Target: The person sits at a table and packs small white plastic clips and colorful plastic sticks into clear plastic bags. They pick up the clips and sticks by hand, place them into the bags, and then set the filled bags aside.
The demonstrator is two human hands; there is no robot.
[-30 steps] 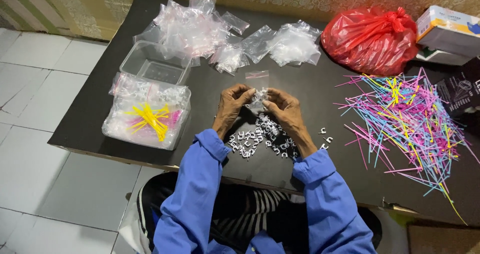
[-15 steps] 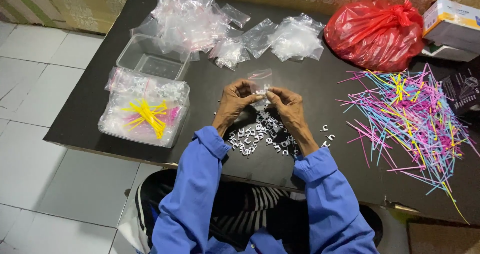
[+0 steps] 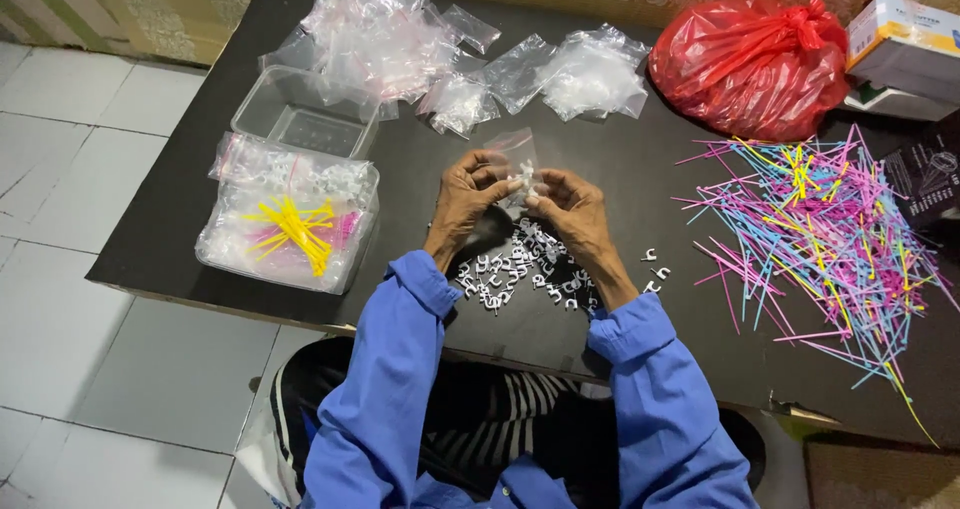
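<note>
Little has shifted since a second ago: both hands remain raised together over the pile of white clips [image 3: 520,264], the small clear bag [image 3: 517,161] still pinched between them. Left hand [image 3: 470,194] and right hand [image 3: 570,209] meet fingertip to fingertip, clamped on the bag's lower edge. On the black table [image 3: 640,149], a heap of coloured ties [image 3: 830,239] lies right; a red sack [image 3: 755,64] behind; a clear tub of yellow and pink ties [image 3: 290,224] left. Nothing blocks the hands.
</note>
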